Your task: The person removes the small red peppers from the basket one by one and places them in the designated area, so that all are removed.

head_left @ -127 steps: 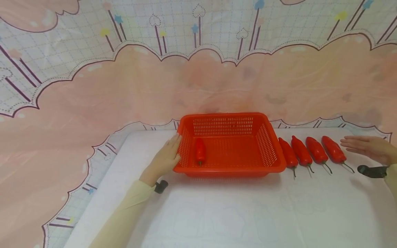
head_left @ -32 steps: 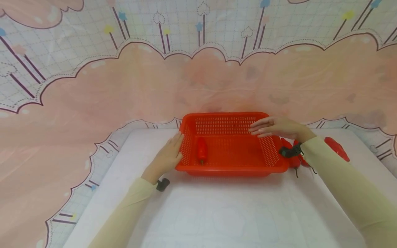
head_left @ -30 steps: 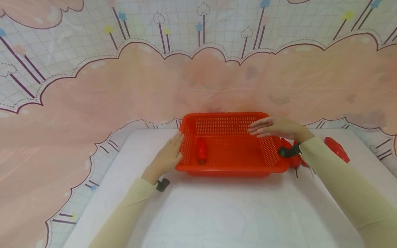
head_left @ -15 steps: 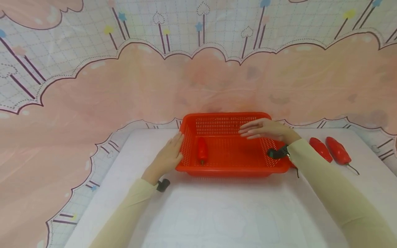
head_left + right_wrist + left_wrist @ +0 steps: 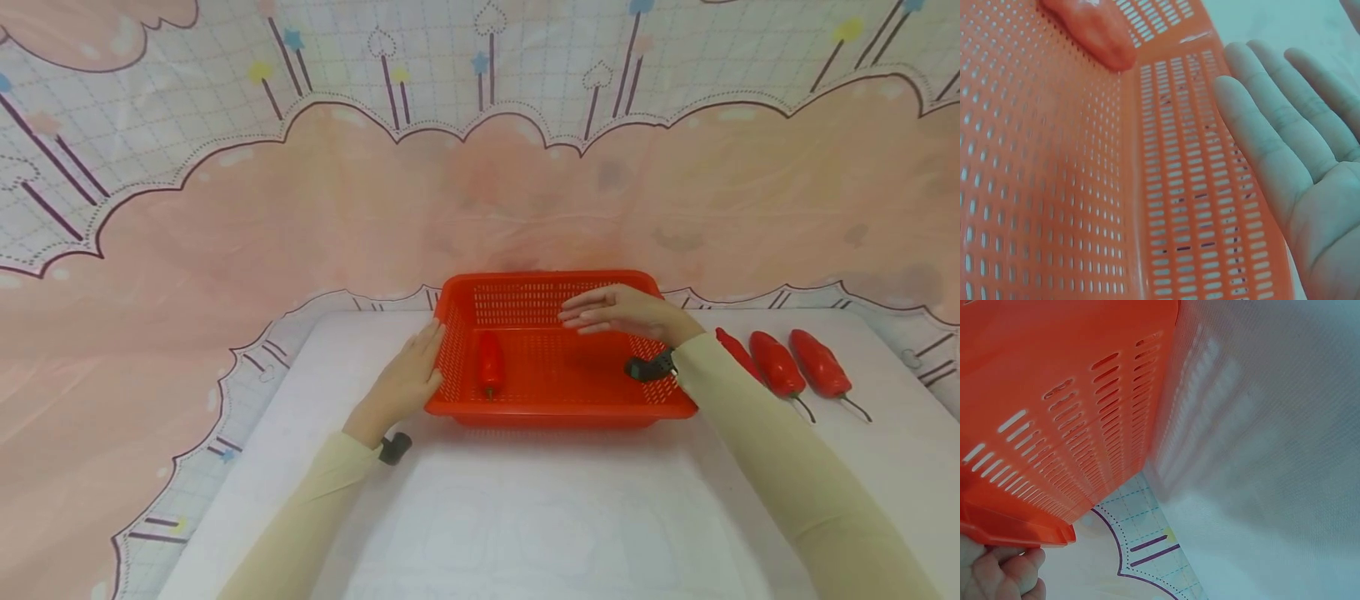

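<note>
A red perforated plastic basket [image 5: 562,410] stands on the table, with one long red pepper [image 5: 491,358] lying inside by its left wall. My left hand [image 5: 401,379] rests against the basket's left rim; its fingertips show at the rim's edge in the left wrist view. Over the basket's right half hovers my right hand [image 5: 630,312], fingers extended and holding nothing. The right wrist view shows its bare palm beside the slotted wall. Right of the basket lie a pepper [image 5: 738,354] partly behind my sleeve, a second pepper [image 5: 776,363] and a third pepper [image 5: 822,363].
A white cloth covers the table [image 5: 525,508]. Behind it hangs a pink and white patterned curtain [image 5: 360,217], close to the basket's back rim. My right forearm [image 5: 780,467] crosses the table and hides part of the surface beside the basket.
My right hand has come from beyond the peppers on the right to above the basket, still drifting left. The left hand, basket and peppers keep their places.
</note>
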### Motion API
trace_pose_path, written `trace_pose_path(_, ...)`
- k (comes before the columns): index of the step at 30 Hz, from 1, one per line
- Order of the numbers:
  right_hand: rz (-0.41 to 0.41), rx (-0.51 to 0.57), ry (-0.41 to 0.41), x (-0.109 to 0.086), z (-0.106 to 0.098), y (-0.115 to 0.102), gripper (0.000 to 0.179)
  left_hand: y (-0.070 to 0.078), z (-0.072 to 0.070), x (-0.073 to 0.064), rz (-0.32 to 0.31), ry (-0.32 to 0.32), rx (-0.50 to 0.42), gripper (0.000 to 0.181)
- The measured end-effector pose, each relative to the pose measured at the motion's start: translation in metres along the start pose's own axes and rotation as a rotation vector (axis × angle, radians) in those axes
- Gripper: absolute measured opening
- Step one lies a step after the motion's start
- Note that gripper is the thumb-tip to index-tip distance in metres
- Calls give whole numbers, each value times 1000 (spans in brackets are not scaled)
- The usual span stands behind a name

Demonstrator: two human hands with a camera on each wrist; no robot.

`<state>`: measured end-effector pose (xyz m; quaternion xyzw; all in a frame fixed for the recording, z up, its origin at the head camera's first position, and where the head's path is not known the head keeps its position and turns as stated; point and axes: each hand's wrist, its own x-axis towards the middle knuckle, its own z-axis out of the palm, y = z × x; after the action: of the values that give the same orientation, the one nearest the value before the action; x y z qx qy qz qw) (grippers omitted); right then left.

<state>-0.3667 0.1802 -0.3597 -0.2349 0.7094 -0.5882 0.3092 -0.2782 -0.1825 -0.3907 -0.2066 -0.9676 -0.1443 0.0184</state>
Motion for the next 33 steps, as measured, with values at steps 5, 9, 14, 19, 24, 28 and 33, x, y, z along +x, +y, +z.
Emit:
trace_pose_path(5, -7, 2, -10, 5, 6, -4, 50, 0, 0, -1, -7, -5, 3, 67)
trace_pose_path(9, -16, 7, -17, 8, 10, -6, 51, 1, 0, -2, -14, -3, -12, 67)
trace_pose_path(14, -33, 19, -38, 14, 14, -6, 51, 1, -1, -2, -5, 6, -10, 67)
trace_pose_path(19, -58, 8, -83, 22, 16, -5, 51, 1, -1, -2, 1, 13, -11, 67)
trace_pose_path(24, -31, 13, -75, 28, 26, -10, 50, 2, -2, -2, 8, 19, -9, 68)
trace_pose_path(28, -40, -1, -93, 37, 31, -8, 50, 2, -3, -1, 14, 23, -11, 68)
trace_pose_path(33, -28, 3, -115, 49, 39, -6, 51, 2, -3, -1, 13, 22, -11, 68)
